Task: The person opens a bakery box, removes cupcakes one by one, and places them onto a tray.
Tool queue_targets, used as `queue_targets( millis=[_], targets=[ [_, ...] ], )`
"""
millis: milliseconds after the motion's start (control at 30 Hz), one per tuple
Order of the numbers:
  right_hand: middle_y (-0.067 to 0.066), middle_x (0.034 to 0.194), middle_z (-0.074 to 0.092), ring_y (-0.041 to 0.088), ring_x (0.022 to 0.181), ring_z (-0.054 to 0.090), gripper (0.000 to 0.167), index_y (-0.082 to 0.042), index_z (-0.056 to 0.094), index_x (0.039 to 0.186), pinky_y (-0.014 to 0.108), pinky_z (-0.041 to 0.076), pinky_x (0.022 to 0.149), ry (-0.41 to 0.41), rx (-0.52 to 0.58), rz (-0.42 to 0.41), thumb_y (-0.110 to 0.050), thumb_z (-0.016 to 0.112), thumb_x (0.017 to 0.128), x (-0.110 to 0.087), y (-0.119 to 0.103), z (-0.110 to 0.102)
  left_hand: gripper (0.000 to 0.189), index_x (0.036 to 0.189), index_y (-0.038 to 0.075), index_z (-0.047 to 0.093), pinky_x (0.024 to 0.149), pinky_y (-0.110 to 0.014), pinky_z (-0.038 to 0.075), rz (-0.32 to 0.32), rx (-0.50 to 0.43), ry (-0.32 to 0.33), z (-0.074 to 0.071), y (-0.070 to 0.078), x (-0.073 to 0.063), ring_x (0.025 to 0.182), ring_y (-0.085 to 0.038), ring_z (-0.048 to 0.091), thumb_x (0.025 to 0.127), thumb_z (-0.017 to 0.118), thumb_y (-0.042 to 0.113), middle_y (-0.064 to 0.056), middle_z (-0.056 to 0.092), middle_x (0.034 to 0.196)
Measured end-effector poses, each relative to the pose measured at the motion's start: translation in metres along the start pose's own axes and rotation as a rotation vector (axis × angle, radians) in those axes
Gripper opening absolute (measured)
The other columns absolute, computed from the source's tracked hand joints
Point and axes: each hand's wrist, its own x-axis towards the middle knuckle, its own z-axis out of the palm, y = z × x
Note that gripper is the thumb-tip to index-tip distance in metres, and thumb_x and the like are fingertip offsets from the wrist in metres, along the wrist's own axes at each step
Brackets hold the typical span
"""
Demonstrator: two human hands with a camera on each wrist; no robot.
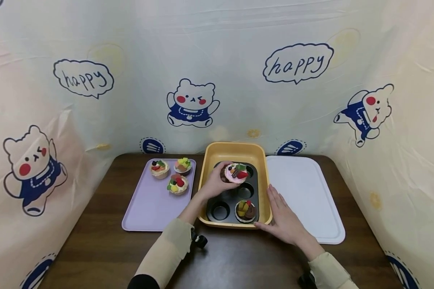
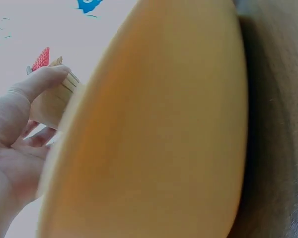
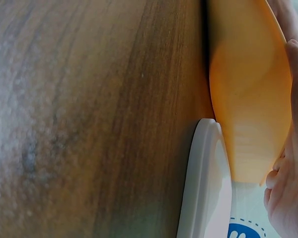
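My left hand [image 1: 217,182] grips a cupcake [image 1: 236,173] with pink frosting, a strawberry and dark berries, over the dark muffin pan [image 1: 232,202]. In the left wrist view the thumb and fingers curl round the cupcake's side [image 2: 52,104]. The pan lies inside a yellow bin [image 1: 206,172]. Another cupcake [image 1: 245,211], topped with yellow fruit and chocolate, sits in the pan's front right cup. My right hand [image 1: 283,218] rests with straight fingers along the bin's right wall and front right corner; in the right wrist view it lies against the rim.
Left of the bin, a lilac tray [image 1: 148,212] bears three fruit-topped cupcakes [image 1: 178,184] near its far end. A white tray [image 1: 304,192] lies to the right, beside the bin. Brown wooden table [image 1: 238,261] extends in front; a printed curtain [image 1: 238,112] hangs behind.
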Motion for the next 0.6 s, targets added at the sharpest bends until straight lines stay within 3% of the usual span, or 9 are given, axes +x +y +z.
queue_targets(
  millis=[133,300,600],
  targets=[
    [0.017,0.186,0.012,0.041,0.17,0.025,0.132,-0.004,0.012,0.176,0.061,0.026,0.136,0.0,0.002,0.009,-0.08,0.072,0.087,-0.001,-0.001,-0.001,0.073,0.153,0.003,0.049,0.104,-0.028,0.062,-0.025,-0.062,-0.017,-0.009,0.007,-0.006,0.13,-0.03,0.063,0.091,0.086,-0.001,-0.022,0.055,0.15],
    [0.017,0.186,0.012,0.041,0.17,0.024,0.132,-0.004,0.013,0.176,0.062,0.025,0.136,0.006,0.017,0.008,-0.08,0.072,0.086,-0.001,-0.002,-0.002,0.075,0.155,0.009,0.048,0.113,-0.041,0.059,-0.063,-0.064,-0.016,-0.018,0.014,-0.015,0.135,-0.033,0.062,0.092,0.086,0.0,-0.019,0.054,0.154],
    [0.016,0.187,0.011,0.04,0.171,0.023,0.131,-0.004,0.012,0.176,0.061,0.025,0.137,0.0,0.027,0.01,-0.081,0.07,0.087,-0.001,-0.001,-0.001,0.075,0.156,0.01,0.05,0.115,-0.048,0.058,-0.121,-0.044,0.052,-0.031,0.015,-0.031,0.136,-0.036,0.06,0.092,0.087,0.004,-0.019,0.052,0.157]
  ],
)
